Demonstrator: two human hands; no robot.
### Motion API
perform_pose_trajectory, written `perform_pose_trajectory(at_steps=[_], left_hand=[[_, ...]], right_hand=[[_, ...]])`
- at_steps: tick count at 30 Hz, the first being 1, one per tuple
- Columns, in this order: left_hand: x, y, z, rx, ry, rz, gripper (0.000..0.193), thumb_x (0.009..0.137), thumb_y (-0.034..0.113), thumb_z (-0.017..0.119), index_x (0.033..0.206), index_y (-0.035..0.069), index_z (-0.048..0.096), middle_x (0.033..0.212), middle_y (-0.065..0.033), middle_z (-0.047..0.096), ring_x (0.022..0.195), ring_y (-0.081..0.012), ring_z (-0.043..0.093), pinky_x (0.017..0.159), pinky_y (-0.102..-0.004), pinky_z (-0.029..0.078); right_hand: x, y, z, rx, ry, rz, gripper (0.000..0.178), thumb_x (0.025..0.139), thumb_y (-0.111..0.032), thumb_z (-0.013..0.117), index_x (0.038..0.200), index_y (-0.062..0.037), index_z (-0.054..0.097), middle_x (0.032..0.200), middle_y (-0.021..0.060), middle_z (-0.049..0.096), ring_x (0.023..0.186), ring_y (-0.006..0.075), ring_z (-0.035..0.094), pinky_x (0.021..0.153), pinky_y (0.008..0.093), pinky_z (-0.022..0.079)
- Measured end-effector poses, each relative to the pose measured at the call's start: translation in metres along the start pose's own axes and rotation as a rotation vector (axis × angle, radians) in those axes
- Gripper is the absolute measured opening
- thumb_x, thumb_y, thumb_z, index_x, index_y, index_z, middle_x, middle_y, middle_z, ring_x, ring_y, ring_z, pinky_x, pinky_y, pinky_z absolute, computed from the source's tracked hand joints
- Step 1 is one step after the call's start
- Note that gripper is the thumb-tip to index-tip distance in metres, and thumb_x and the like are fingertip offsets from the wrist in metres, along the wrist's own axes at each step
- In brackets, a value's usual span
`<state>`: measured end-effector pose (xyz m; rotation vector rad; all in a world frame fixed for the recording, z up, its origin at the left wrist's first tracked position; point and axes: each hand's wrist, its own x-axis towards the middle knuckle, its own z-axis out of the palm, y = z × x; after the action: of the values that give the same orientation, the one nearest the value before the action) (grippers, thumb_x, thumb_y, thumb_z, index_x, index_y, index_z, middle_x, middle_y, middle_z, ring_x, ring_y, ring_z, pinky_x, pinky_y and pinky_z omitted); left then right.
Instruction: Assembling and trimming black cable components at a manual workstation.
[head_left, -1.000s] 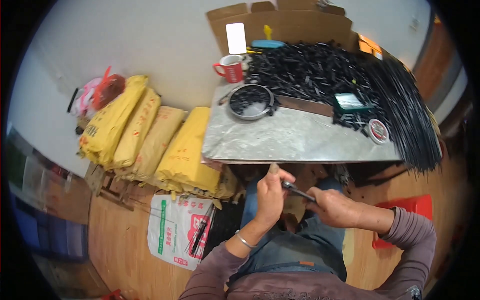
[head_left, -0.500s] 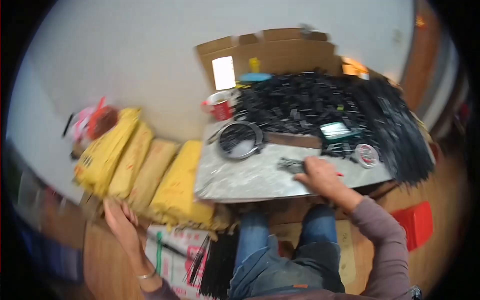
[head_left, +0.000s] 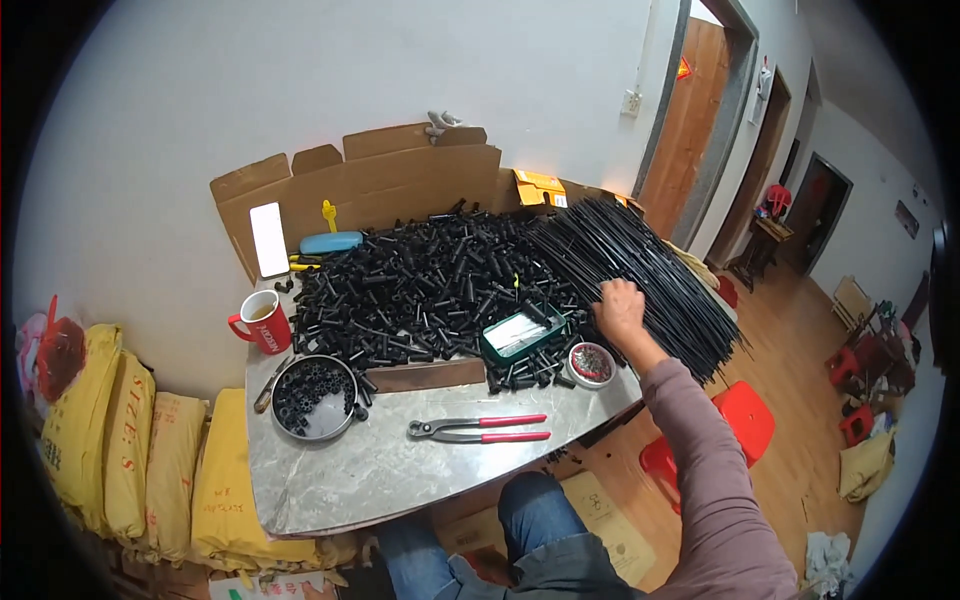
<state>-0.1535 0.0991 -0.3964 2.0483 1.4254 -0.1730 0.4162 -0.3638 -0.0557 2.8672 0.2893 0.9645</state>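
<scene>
A grey, marbled stone table (head_left: 340,480) with a rounded near edge stands against a plain white wall (head_left: 300,90). Beyond it to the right, wooden doors (head_left: 690,120) open off a room with a warm wood floor (head_left: 800,400). A red stool (head_left: 745,415) stands on the floor just right of the table, and smaller red stools sit farther right. Plump yellow sacks (head_left: 130,450) lean in a row on the left, below the table's edge.

The far half of the table is heaped with short black tubes (head_left: 420,290), matte and cylindrical, backed by an opened brown cardboard box (head_left: 380,185) with upright flaps. To the right lies a thick bundle of long thin black rods (head_left: 650,280), fanned out and overhanging the right edge. The right hand (head_left: 620,310), on a mauve-sleeved arm, rests on the near left part of these rods; its fingers curl down into them, but whether they actually grip one I cannot tell. The left hand is out of view.

Near the hand sit a small round tin (head_left: 590,363) and a green rectangular tray (head_left: 522,335). Red-handled pliers (head_left: 480,429) lie flat on the bare stone, nearer the person. At the left, a round metal bowl (head_left: 313,398) holds more black pieces, and a red mug (head_left: 265,322) stands behind it. A white phone (head_left: 268,239) leans on the cardboard, beside a light blue case (head_left: 331,242).
</scene>
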Motion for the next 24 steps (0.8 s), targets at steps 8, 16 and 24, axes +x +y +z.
perform_pose_trajectory(at_steps=[8,16,24], left_hand=[[0.019,0.034,-0.016,-0.177,-0.118,0.157,0.048,0.093,0.027,0.058,0.124,-0.009,0.050,0.115,-0.0262,0.059,0.103,-0.0349,0.057,0.088,-0.0394,0.045],[-0.062,0.148,-0.081,-0.128,-0.095,0.306,0.046,0.089,0.038,0.060,0.097,-0.008,0.065,0.078,-0.0247,0.066,0.073,-0.0364,0.063,0.069,-0.0429,0.048],[-0.094,0.167,-0.091,0.031,-0.035,0.433,0.050,0.084,0.041,0.064,0.104,-0.005,0.063,0.088,-0.0268,0.066,0.084,-0.0382,0.065,0.077,-0.0438,0.049]], right_hand=[[0.035,0.021,0.055,-0.088,-0.226,0.056,0.013,0.079,-0.013,0.056,0.084,-0.0063,0.065,0.087,0.0128,0.066,0.087,0.0313,0.063,0.073,0.0442,0.047],[0.030,0.036,0.045,-0.043,-0.223,0.096,0.016,0.083,-0.016,0.056,0.093,-0.0081,0.066,0.094,0.0136,0.067,0.089,0.0302,0.065,0.071,0.0433,0.051],[0.051,0.057,0.031,0.010,-0.048,0.038,0.013,0.083,-0.009,0.050,0.080,-0.0034,0.061,0.080,0.0176,0.067,0.075,0.0347,0.068,0.066,0.0452,0.054]])
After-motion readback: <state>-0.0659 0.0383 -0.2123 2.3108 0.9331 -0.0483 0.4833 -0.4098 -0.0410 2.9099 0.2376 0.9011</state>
